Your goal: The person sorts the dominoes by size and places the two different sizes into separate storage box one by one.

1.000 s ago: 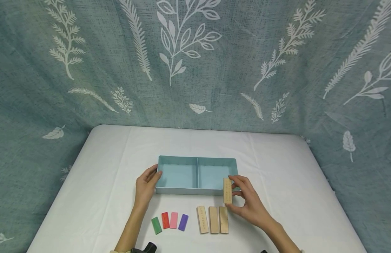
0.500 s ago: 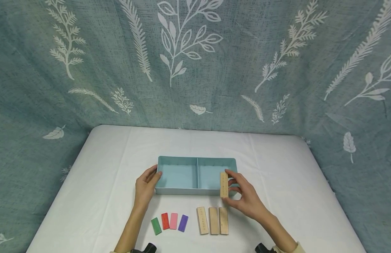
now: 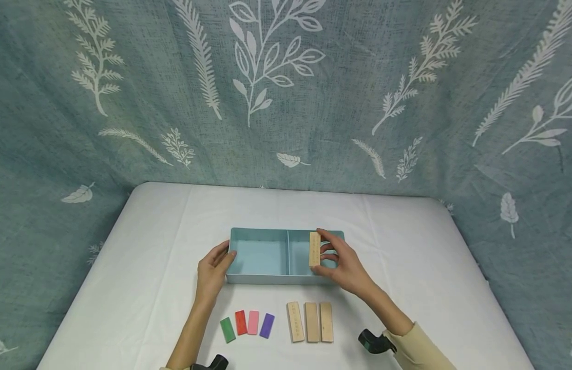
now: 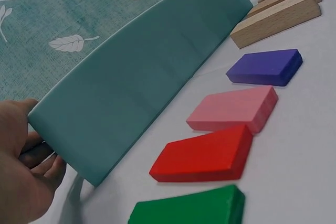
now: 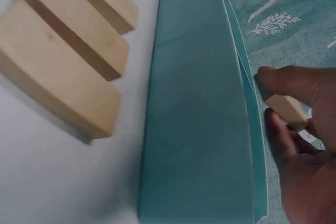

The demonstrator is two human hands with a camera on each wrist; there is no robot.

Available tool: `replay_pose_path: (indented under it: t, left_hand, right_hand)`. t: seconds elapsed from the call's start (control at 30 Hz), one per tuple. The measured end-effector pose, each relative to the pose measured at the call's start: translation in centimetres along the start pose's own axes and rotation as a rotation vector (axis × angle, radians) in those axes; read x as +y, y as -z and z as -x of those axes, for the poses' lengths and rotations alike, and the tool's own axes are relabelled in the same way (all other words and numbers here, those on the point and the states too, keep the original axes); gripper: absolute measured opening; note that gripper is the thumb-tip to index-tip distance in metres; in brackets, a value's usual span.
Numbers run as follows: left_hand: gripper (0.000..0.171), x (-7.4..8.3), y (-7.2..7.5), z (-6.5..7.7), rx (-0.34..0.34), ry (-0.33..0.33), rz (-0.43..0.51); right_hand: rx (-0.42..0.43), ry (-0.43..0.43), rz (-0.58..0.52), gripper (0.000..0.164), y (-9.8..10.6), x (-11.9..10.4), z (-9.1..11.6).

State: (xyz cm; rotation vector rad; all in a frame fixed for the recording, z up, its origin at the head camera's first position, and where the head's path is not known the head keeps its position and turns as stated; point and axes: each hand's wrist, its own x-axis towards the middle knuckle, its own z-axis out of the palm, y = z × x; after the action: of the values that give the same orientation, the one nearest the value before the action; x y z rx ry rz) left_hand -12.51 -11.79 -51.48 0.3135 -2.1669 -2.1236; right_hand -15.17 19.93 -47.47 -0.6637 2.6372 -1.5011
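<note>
Pale wooden oblong block point(image 3: 315, 249) held by the right hand point(image 3: 345, 262) above the right compartment of a teal rectangular two-compartment tray point(image 3: 260, 252).
The right hand pinches the block by its ends, fingertip at the far end, thumb at the near one; in the left wrist view it shows above the rim. The left hand point(image 3: 214, 267) grips the tray's left end, thumb over the rim, fingers outside. On the white cloth-covered surface point(image 3: 175, 226), nearer the person, lie green point(image 3: 228, 330), red point(image 3: 241, 322), pink point(image 3: 253, 322) and purple point(image 3: 267, 326) small oblong blocks, left to right, then three more pale wooden blocks point(image 3: 312, 321).
</note>
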Motion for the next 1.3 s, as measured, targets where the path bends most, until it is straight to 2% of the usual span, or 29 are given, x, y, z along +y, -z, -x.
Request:
replay_pose_path:
  t: [0.13, 0.27, 0.33, 0.53, 0.73, 0.87, 1.13, 1.3]
  left_hand:
    - [0.046, -1.0, 0.3, -0.4, 0.006, -0.001, 0.002]
    - [0.045, -1.1, 0.3, -0.6, 0.007, 0.025, 0.000]
    - [0.045, -1.6, 0.4, -0.8, 0.008, 0.025, 0.003]
    - [0.046, -1.7, 0.2, -0.7, 0.002, -0.005, 0.011]
    - [0.046, -1.8, 0.1, -0.7, -0.005, -0.026, 0.024]
    - [0.045, -1.3, 0.1, -0.6, -0.012, -0.036, 0.032]
    - [0.043, 1.9, -0.1, 0.7, -0.028, -0.060, 0.006]
    - [0.043, 2.0, -0.1, 1.0, -0.027, -0.057, 0.005]
  right_hand:
    - [-0.061, -0.021, -0.033, 0.089, -0.4, 0.0, -1.1]
    - [-0.131, -0.047, -0.047, 0.087, -0.9, 0.2, -2.1]
    - [-0.156, -0.058, -0.031, 0.086, -1.1, 0.4, -2.4]
    - [-0.197, -0.082, 0.025, 0.084, -2.0, 0.9, -3.0]
    - [-0.233, -0.130, 0.020, 0.082, -2.6, 0.5, -3.6]
    - [-0.240, -0.155, 0.073, 0.082, -2.9, 0.4, -4.1]
    - [-0.227, -0.213, 0.120, 0.082, -3.2, 0.6, -4.4]
    - [-0.225, -0.235, 0.099, 0.084, -3.6, 0.7, -4.4]
